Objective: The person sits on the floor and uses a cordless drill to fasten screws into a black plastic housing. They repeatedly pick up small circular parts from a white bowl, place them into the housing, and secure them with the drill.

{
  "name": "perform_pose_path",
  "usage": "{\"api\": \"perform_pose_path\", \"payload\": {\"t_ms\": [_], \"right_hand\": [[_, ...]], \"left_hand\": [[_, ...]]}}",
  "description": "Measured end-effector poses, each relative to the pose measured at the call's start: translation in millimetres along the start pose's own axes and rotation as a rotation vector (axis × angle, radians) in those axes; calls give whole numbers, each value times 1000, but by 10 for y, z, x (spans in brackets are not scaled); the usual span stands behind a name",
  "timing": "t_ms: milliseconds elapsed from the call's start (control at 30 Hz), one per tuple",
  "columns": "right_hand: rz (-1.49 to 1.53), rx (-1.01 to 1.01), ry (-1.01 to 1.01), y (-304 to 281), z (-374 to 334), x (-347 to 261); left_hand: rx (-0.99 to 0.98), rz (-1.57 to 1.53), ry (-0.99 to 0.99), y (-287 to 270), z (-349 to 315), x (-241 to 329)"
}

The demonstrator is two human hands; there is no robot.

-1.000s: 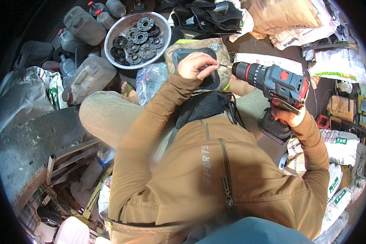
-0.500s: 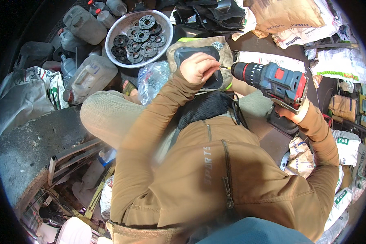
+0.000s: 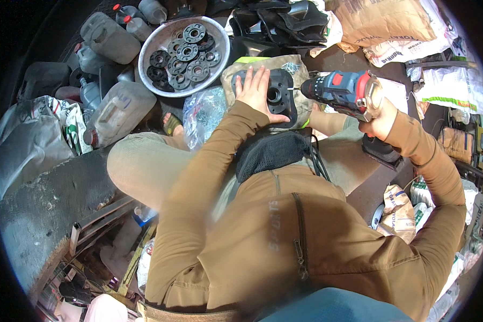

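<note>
Over the lap, a black part lies on a tan cloth, its round hub facing up. The left hand is laid flat on it, fingers extended and thumb spread wide, pressing rather than gripping. The right hand is wrapped around the drill, whose bit points at the part's right edge.

The main danger, as I judge it, is the bit slipping off the plastic, since it comes in low and nearly sideways; the left thumb and fingers are near enough to be caught. The cloth gives a soft, uneven bed, so the part could rock or turn under torque with only a palm to steady it. Loose cloth might also wind onto the bit.

The left hand covers much of the part's left side. The trigger finger is out of sight behind the drill. Whether the bit carries a screw, or touches the part, I cannot tell; the tip is too small.
</note>
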State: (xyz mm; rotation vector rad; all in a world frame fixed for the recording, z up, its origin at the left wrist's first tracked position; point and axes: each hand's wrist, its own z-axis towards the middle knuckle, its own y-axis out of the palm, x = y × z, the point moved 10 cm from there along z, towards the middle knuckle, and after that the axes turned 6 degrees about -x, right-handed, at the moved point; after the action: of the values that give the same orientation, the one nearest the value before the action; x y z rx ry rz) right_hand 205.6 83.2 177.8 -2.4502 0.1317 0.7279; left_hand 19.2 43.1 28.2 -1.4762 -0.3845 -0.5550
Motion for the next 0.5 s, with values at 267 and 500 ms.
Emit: {"api": "perform_pose_path", "payload": {"t_ms": [267, 500], "right_hand": [[27, -72, 121, -45, 411, 21], [-68, -91, 84, -79, 622, 104]], "left_hand": [[-29, -96, -27, 240, 83, -101], [25, -257, 10, 273, 96, -120]]}}
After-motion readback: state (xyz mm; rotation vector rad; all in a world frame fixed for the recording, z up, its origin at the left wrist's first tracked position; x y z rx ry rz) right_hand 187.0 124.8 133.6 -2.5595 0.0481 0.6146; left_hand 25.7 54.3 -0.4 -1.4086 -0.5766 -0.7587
